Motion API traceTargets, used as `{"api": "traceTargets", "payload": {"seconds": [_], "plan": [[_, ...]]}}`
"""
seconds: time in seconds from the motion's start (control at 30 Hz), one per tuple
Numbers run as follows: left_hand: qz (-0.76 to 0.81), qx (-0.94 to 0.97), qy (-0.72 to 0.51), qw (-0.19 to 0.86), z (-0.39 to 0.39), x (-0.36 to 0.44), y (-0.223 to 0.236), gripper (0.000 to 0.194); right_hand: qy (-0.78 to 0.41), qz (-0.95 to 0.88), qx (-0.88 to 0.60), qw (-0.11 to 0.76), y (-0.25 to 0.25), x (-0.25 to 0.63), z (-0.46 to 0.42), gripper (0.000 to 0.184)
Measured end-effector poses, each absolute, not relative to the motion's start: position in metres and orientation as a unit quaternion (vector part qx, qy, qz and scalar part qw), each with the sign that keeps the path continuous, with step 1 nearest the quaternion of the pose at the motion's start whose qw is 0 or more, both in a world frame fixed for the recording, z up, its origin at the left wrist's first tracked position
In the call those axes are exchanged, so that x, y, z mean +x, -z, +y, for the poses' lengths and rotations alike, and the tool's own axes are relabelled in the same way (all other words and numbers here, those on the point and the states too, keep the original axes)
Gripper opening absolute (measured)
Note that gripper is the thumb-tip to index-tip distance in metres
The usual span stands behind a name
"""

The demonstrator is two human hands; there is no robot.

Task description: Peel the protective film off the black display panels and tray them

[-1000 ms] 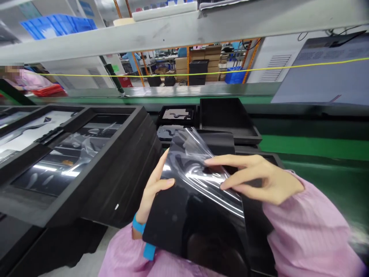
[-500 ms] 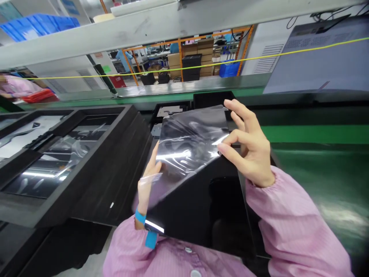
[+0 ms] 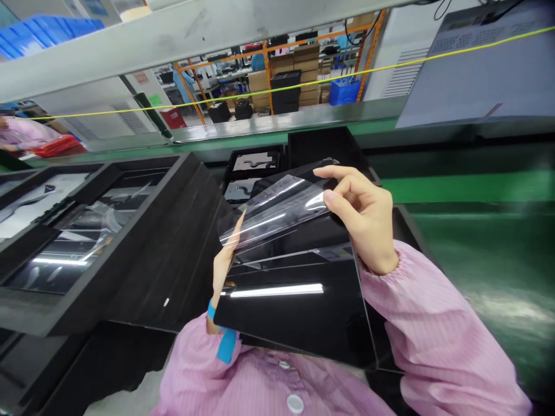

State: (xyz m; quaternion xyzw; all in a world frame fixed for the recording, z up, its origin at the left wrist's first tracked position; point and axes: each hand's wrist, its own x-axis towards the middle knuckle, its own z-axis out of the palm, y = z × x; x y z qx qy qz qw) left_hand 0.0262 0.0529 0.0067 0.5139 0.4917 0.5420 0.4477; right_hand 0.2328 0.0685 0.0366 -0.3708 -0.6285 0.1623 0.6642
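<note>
My left hand (image 3: 225, 260) grips the left edge of a glossy black panel (image 3: 299, 312) held in front of my chest, fingers wrapped behind it. My right hand (image 3: 362, 216) pinches the far right edge of a clear protective film (image 3: 273, 211), lifted off the panel's surface and bowed above it. The film's near left corner lies by my left thumb. A blue band sits on my left wrist. Both sleeves are pink.
Black foam trays (image 3: 130, 231) holding film-covered parts are stacked at my left. Smaller black trays (image 3: 255, 164) stand ahead. A green conveyor belt (image 3: 477, 190) runs across to the right. Another person in pink (image 3: 21, 133) sits far left.
My right hand has peeled the film further off the panel, pulling it up and away. The panel has tilted flatter, and the film now hangs almost free above it.
</note>
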Motion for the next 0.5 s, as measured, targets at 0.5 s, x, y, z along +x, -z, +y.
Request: {"api": "traceTargets", "payload": {"seconds": [0.5], "plan": [[0.446, 0.522, -0.557, 0.468, 0.059, 0.028, 0.002, 0.036, -0.194, -0.613, -0.375, 0.668, -0.031, 0.233, 0.077, 0.024]]}}
